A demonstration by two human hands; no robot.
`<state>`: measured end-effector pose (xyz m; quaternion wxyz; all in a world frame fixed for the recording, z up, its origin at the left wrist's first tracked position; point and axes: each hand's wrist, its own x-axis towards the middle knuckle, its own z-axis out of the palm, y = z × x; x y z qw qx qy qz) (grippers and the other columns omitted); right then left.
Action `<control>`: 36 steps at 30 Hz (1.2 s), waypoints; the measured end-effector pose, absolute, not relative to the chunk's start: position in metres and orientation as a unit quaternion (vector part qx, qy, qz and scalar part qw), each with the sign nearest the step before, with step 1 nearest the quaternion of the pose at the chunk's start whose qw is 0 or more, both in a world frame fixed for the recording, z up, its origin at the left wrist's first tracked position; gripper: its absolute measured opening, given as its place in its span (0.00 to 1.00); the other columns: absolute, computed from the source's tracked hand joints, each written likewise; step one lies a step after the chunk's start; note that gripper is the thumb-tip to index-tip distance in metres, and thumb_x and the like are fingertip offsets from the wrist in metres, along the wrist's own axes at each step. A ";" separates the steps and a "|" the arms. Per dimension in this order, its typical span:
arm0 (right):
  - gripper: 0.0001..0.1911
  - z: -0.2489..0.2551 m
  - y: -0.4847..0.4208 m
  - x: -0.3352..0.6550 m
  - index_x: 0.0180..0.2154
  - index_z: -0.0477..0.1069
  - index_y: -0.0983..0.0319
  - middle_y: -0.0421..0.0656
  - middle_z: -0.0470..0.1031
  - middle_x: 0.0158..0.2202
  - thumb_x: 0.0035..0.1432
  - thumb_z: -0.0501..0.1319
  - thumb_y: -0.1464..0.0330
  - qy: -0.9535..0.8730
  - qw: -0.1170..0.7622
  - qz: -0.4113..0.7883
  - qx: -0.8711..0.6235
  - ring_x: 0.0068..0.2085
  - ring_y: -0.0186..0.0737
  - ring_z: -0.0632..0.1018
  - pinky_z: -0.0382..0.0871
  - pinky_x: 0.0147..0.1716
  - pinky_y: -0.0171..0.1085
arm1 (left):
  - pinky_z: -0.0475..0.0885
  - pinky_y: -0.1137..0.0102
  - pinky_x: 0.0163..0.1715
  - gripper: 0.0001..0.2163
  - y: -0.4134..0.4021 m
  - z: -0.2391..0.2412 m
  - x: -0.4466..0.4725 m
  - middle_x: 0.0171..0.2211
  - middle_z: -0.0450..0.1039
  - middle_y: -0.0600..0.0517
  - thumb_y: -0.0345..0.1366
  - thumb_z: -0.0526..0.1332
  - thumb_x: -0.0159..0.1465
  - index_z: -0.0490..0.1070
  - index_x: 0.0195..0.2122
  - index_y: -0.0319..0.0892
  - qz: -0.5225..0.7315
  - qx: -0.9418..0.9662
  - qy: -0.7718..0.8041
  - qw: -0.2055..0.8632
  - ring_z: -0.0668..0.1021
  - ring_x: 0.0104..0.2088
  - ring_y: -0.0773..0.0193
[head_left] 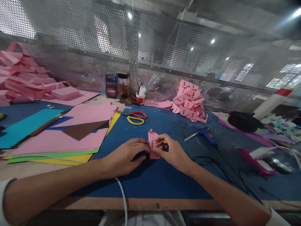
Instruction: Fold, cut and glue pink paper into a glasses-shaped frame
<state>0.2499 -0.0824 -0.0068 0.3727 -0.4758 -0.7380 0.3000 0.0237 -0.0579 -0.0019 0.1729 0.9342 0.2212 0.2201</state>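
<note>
A small folded piece of pink paper point(154, 154) lies on the blue mat point(141, 185) in front of me. My left hand point(130, 155) holds its left edge down with bent fingertips, the thumb a little apart below. From the other side my right hand point(173, 152) pinches the paper near its middle with thumb and curled fingers. Creases show at the top of the paper; the part under my fingers is hidden. Beyond it rest scissors point(136, 118) with one red and one yellow handle. A blue glue gun point(207, 137) lies to the right.
Coloured paper sheets point(77, 142) cover the left side, behind them a heap of pink paper pieces point(25, 78). Folded pink pieces with dark dots point(188, 100) are piled at the back. A white cable point(122, 191) hangs over the front edge; dark cords run at right.
</note>
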 end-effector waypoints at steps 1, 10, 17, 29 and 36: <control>0.14 -0.007 -0.083 0.249 0.44 0.67 0.59 0.39 0.74 0.37 0.56 0.64 0.66 -0.736 0.372 0.310 -0.473 0.36 0.34 0.75 0.67 0.36 0.34 | 0.63 0.63 0.57 0.12 -0.058 -0.002 0.024 0.48 0.72 0.49 0.27 0.55 0.64 0.69 0.47 0.44 0.219 0.935 0.220 0.174 0.68 0.56 0.61; 0.13 -0.008 -0.083 0.244 0.42 0.66 0.59 0.40 0.74 0.39 0.54 0.63 0.69 -0.720 0.397 0.347 -0.451 0.37 0.33 0.74 0.67 0.36 0.34 | 0.67 0.65 0.53 0.10 -0.061 -0.001 0.027 0.48 0.71 0.48 0.27 0.55 0.63 0.69 0.44 0.44 0.252 0.916 0.237 0.206 0.72 0.51 0.61; 0.14 -0.004 -0.078 0.249 0.42 0.67 0.60 0.38 0.72 0.34 0.52 0.65 0.69 -0.667 0.429 0.408 -0.452 0.34 0.33 0.73 0.68 0.35 0.34 | 0.70 0.68 0.49 0.09 -0.060 0.004 0.035 0.45 0.74 0.52 0.29 0.55 0.63 0.68 0.44 0.45 0.275 0.871 0.314 0.261 0.76 0.47 0.63; 0.10 0.022 -0.077 0.266 0.37 0.71 0.61 0.37 0.69 0.31 0.55 0.66 0.63 -0.530 0.492 0.607 -0.331 0.28 0.28 0.69 0.67 0.32 0.30 | 0.65 0.64 0.57 0.10 -0.043 0.020 0.051 0.46 0.75 0.51 0.29 0.57 0.63 0.72 0.44 0.44 0.357 0.870 0.258 0.219 0.72 0.53 0.62; 0.12 0.020 -0.075 0.267 0.38 0.72 0.62 0.37 0.68 0.30 0.53 0.69 0.65 -0.459 0.501 0.676 -0.287 0.27 0.25 0.69 0.67 0.29 0.26 | 0.66 0.67 0.50 0.04 -0.055 0.029 0.045 0.40 0.75 0.51 0.30 0.58 0.64 0.73 0.37 0.42 0.347 0.852 0.269 0.285 0.73 0.49 0.61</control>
